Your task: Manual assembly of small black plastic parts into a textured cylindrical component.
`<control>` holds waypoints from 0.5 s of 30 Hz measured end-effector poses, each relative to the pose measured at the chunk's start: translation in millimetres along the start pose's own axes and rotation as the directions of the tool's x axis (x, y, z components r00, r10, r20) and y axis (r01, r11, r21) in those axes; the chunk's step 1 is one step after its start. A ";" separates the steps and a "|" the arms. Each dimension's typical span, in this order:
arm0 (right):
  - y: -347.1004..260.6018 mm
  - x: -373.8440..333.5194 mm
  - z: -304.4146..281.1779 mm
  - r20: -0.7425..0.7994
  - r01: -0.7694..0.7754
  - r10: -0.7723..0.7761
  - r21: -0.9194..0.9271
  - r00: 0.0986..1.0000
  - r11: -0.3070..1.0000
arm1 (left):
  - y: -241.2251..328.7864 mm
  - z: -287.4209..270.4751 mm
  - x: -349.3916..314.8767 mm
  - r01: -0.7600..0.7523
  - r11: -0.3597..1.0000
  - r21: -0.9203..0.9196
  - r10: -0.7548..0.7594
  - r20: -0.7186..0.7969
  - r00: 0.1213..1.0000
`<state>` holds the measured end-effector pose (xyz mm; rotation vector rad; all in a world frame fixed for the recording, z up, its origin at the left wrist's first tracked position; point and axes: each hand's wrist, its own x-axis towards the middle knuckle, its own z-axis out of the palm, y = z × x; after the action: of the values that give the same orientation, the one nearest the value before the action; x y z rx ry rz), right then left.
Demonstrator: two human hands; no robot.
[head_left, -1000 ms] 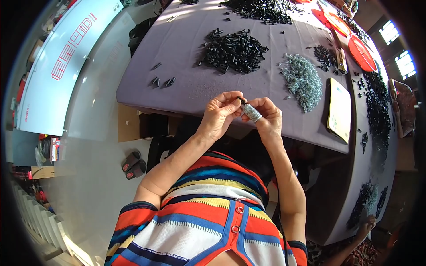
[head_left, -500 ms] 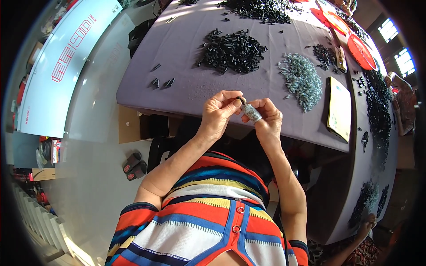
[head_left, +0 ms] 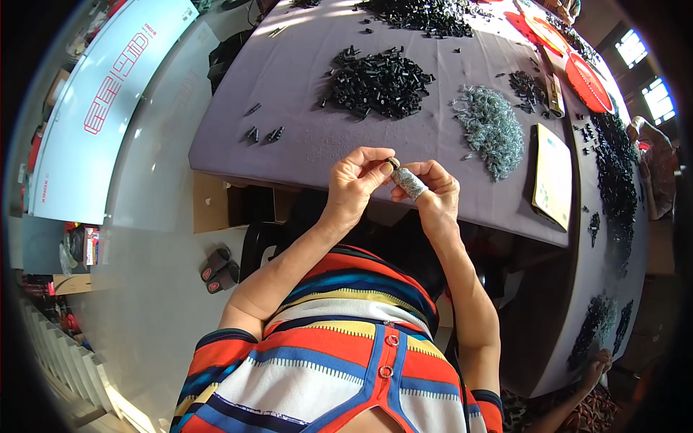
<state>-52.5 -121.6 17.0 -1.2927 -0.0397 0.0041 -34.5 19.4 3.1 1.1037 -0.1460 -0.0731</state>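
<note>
Left hand (head_left: 352,185) has its thumb and forefinger pinched on a small black piece (head_left: 393,164), and the right hand (head_left: 439,195) is curled in close from the other side, bent around a speckled grey sleeve-like piece (head_left: 411,183); whether that is gripped or worn on a finger, I cannot tell. Both hands meet in front of the person's body at the near edge of the bench (head_left: 238,153), about midway along it. That edge bows across the view, ending in a corner well to the left and another to the right. Beyond the fingertips, a stretch of lavender-grey cloth dusted with pale specks reaches up to a heap of black pieces (head_left: 379,83); leftward the cloth opens wider, crossed only by a few loose black pieces (head_left: 276,135). Rightward there is less room: a pile of translucent grey pieces (head_left: 492,133) and a flat yellow item (head_left: 552,179) near the bench's right edge. As for the held black piece, it is short and dark with a brownish patch, mostly covered by the fingers, its tip just beside the upper end of the speckled sleeve-like piece.
</note>
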 end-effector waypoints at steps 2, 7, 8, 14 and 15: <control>-2.3 -0.4 -0.4 -0.005 -0.006 0.006 0.012 1.000 1.000 | 0.8 2.2 -1.0 -0.037 0.995 0.091 0.037 0.002 0.999; 2.3 2.0 -1.9 -0.005 -0.033 0.033 0.027 0.999 0.999 | -6.8 0.7 -1.3 0.002 1.000 0.012 -0.001 -0.022 1.000; 4.1 2.2 -1.3 -0.001 -0.001 0.001 0.022 1.000 1.000 | -6.8 0.7 0.0 0.003 1.000 0.012 -0.003 -0.020 1.000; 12.2 1.8 -2.2 -0.051 0.086 -0.095 -0.154 0.994 0.984 | -9.3 0.0 2.4 0.097 0.981 -0.166 -0.093 0.031 0.995; 13.5 1.5 -3.1 -0.080 0.078 -0.107 -0.303 0.991 0.950 | -10.1 -3.8 2.5 0.159 0.964 -0.212 -0.150 0.057 0.987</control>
<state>-50.6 -120.8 3.2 -1.5923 -0.0194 -0.1496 -31.4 17.9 -7.4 0.8945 -0.0848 -0.2461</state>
